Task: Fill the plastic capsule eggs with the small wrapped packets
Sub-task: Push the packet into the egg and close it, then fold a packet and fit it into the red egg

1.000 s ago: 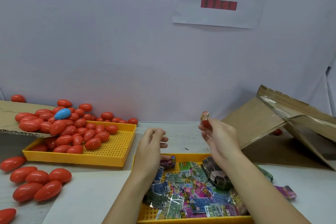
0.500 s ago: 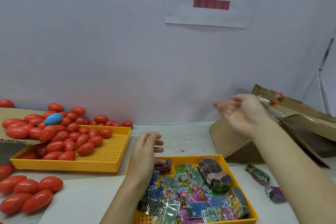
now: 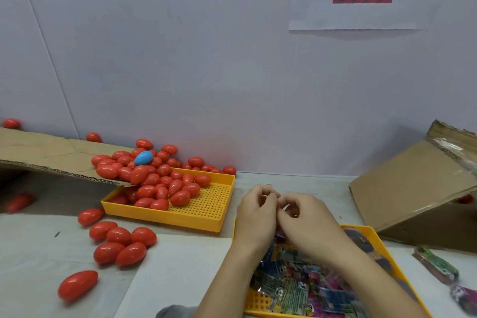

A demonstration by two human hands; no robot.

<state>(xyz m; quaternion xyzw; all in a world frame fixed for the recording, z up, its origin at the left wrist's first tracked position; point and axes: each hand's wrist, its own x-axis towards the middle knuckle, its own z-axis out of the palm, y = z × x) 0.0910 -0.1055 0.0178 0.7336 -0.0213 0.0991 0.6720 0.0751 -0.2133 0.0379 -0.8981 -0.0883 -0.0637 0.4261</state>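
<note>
Our left hand (image 3: 255, 217) and right hand (image 3: 307, 224) meet, fingers curled, above the yellow packet tray (image 3: 371, 233); we cannot tell what they grip.

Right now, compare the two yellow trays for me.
The far yellow tray holds red capsule eggs heaped at its left end, its right end bare grid. The near yellow tray holds wrapped packets, partly behind the hands. Both are yellow perforated trays.
</note>
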